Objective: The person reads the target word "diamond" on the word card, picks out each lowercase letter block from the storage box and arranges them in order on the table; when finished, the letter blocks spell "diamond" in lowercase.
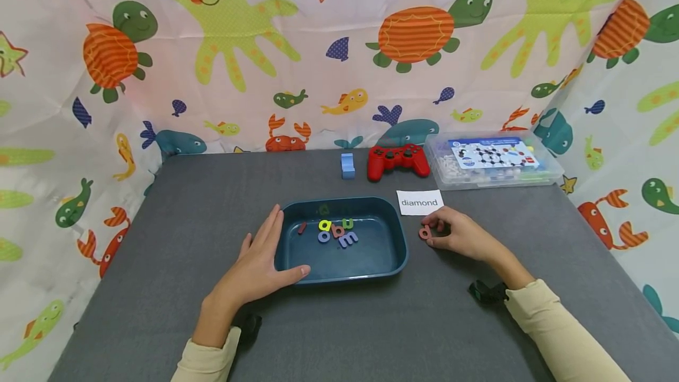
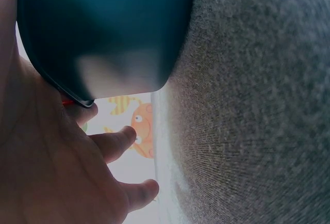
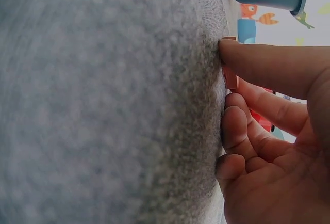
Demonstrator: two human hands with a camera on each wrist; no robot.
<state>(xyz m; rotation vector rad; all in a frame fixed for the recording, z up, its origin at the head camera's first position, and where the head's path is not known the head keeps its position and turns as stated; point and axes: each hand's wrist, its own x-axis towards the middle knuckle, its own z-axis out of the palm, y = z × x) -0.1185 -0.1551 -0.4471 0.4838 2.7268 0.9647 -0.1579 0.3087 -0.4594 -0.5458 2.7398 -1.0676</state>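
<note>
A dark teal tray (image 1: 341, 276) sits mid-table. My left hand (image 1: 254, 276) rests against its left end, fingers fairly straight along the rim and thumb over the near edge; the left wrist view shows the palm beside the tray wall (image 2: 118, 33). On the table to the right of the tray, my right hand (image 1: 461, 234) pinches a red letter d (image 1: 425, 233) between thumb and fingers. From the right wrist, the letter (image 3: 232, 79) is partly hidden behind the thumb (image 3: 273, 64). Just beyond that hand lies a white card (image 1: 419, 203) printed "diamond".
Inside the tray lie several coloured letters, among them a yellow one (image 1: 325, 226) and a purple m (image 1: 348, 240). Along the back stand a blue block (image 1: 347, 166), a red game controller (image 1: 398, 161) and a clear plastic box (image 1: 493, 178). A printed curtain (image 1: 318, 28) hangs behind.
</note>
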